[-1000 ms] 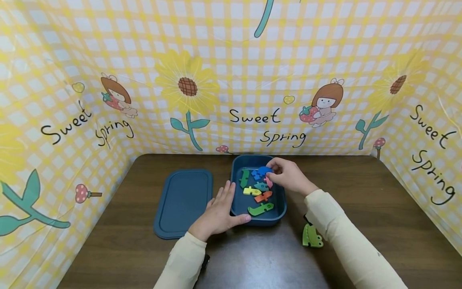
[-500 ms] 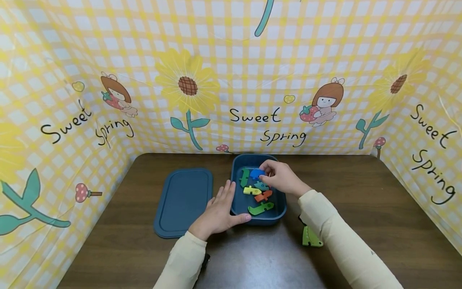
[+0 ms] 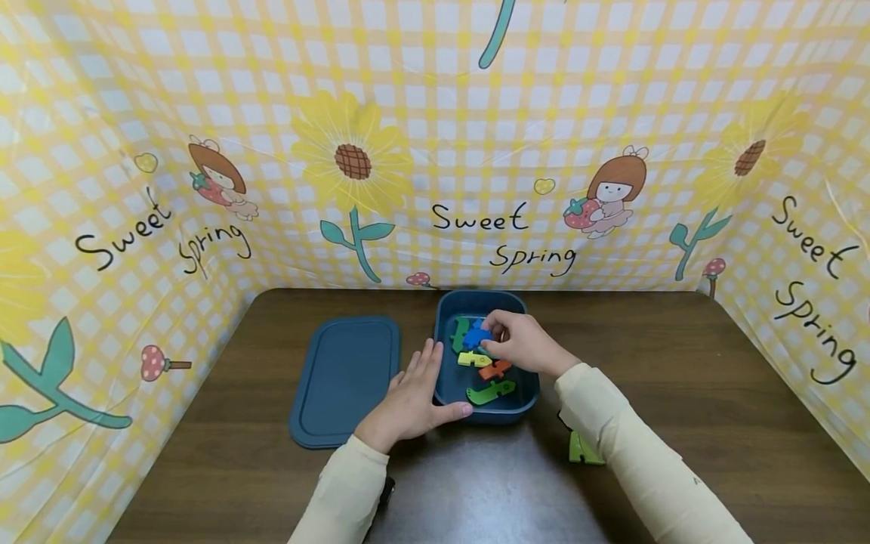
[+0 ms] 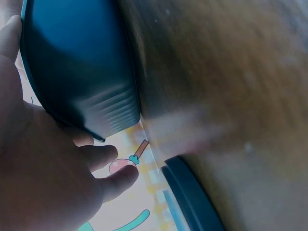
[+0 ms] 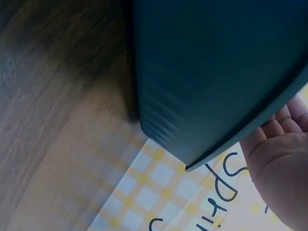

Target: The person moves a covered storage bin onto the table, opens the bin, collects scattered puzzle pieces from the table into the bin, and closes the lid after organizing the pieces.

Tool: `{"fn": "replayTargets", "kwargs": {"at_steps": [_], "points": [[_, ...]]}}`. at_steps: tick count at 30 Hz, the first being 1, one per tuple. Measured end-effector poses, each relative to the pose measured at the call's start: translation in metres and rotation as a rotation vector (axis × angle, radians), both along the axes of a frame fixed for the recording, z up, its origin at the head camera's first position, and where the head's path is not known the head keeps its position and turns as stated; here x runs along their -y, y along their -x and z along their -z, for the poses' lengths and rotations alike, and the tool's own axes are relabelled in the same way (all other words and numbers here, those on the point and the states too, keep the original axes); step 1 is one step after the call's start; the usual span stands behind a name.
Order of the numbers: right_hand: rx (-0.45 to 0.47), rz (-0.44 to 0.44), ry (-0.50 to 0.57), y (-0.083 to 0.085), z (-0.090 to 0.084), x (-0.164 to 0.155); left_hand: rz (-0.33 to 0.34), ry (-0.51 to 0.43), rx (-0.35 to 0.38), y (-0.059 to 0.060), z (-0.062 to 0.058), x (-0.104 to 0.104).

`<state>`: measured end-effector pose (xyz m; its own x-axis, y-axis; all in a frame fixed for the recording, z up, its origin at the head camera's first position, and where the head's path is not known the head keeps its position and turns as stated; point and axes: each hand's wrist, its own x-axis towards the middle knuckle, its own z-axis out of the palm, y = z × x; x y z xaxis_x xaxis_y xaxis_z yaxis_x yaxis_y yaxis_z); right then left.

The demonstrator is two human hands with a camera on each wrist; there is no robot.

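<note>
Right hand (image 3: 519, 346) pinching blue piece (image 3: 476, 333) (inside blue box (image 3: 523, 397)), left hand (image 3: 408, 400) steadying box

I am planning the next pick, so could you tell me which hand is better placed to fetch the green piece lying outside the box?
Probably the right hand: the green piece lies beside its forearm, while the left hand steadies the blue box.
</note>
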<state>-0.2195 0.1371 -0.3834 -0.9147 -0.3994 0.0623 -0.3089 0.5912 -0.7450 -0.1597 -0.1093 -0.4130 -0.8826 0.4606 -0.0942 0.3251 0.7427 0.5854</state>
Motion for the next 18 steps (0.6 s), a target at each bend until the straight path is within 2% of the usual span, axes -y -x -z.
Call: {"fn": "replayTargets", "kwargs": {"at_steps": [18], "points": [[-0.002,-0.02,-0.011,-0.008,0.007,0.011,0.008,0.002,-0.008,0.001,0.002,0.001]]}}
